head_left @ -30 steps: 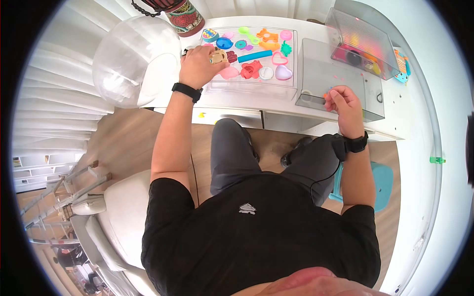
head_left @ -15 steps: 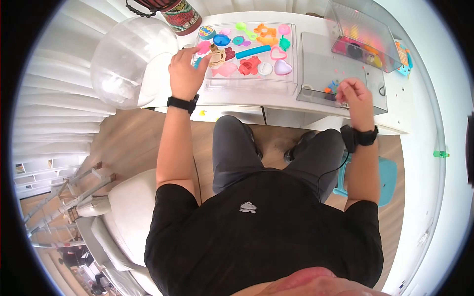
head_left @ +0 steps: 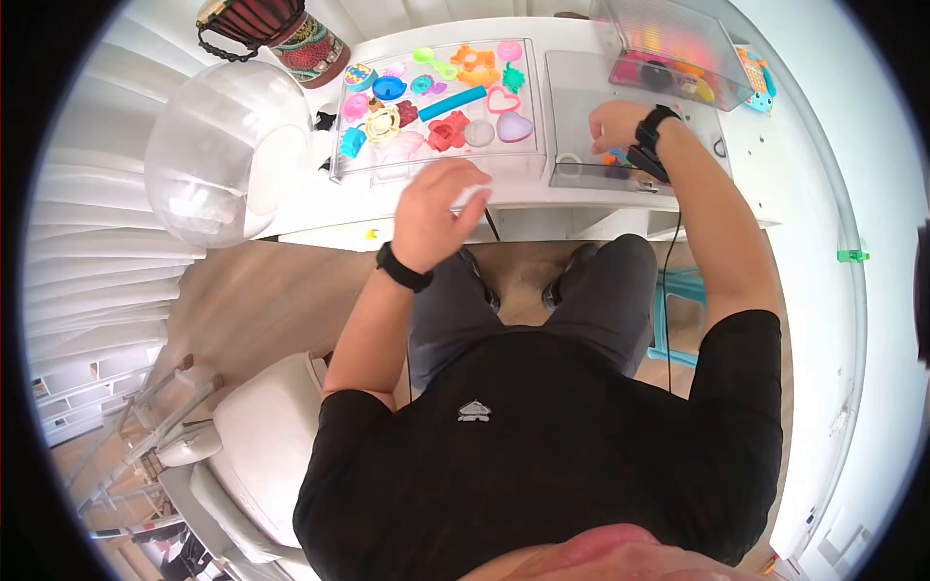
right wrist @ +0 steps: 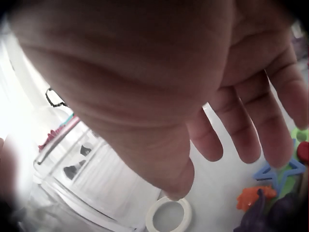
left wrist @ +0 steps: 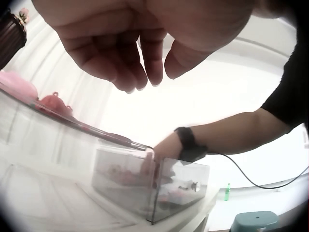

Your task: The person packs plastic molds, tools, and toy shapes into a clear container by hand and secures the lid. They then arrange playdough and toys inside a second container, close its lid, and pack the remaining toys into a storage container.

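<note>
In the head view my left hand (head_left: 441,213) hovers in front of the table edge, fingers loosely bent and holding nothing. Beyond it stands an upturned clear box (head_left: 533,160) with play-dough toys laid across its top: a blue roller (head_left: 452,104), a lilac heart (head_left: 515,127), a beige ring-shaped piece (head_left: 369,126) and several others. My right hand (head_left: 614,128) reaches over a second clear box (head_left: 581,87). Seen from the right wrist, its fingers are spread and grip nothing, above a white ring (right wrist: 150,215), an orange piece (right wrist: 253,197) and a blue star cutter (right wrist: 277,181).
At the back right stands a clear bin (head_left: 630,73) of bright toys. A transparent balloon-like globe (head_left: 194,165) and a patterned drum (head_left: 310,53) are on the left. A teal stool (left wrist: 256,222) stands below the table at the right.
My left hand has left the beige piece, which lies among the toys, and come back toward me. My right hand swung outward, then moved left and farther over the right box.
</note>
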Action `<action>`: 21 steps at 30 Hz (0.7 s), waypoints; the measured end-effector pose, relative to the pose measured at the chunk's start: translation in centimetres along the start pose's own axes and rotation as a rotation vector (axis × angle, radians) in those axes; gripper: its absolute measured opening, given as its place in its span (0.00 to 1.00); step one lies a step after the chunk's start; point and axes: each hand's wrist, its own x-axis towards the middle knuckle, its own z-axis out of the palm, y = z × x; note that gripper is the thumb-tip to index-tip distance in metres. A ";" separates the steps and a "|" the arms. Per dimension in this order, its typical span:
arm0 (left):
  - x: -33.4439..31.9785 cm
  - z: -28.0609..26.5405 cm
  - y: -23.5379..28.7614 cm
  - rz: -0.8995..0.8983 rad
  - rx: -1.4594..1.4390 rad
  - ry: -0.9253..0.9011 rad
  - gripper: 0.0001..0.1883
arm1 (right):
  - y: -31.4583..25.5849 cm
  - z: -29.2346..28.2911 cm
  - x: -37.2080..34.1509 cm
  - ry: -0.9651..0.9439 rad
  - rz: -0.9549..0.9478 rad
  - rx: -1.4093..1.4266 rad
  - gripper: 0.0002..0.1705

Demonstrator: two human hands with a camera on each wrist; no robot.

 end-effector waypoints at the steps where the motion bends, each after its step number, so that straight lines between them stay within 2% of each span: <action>1: -0.2 0.4 0.5 -0.007 -0.065 -0.049 0.09 | -0.1 0.2 1.2 -0.057 -0.009 -0.042 0.25; 6: -1.0 1.7 1.5 0.021 -0.169 -0.176 0.07 | -2.1 0.9 4.9 -0.245 -0.015 -0.183 0.30; 9: -1.4 2.1 1.5 0.006 -0.193 -0.190 0.07 | -3.4 1.3 5.3 -0.231 0.050 -0.145 0.25; 10: -1.5 2.2 1.5 0.005 -0.190 -0.187 0.07 | -4.2 0.8 5.2 -0.278 0.094 -0.143 0.32; 13: -1.8 2.6 1.5 0.002 -0.189 -0.147 0.05 | -5.1 1.2 5.8 -0.308 0.131 -0.234 0.34; 21: -1.8 2.9 1.1 -0.010 -0.190 -0.157 0.04 | -3.6 3.0 8.5 -0.320 0.158 -0.280 0.28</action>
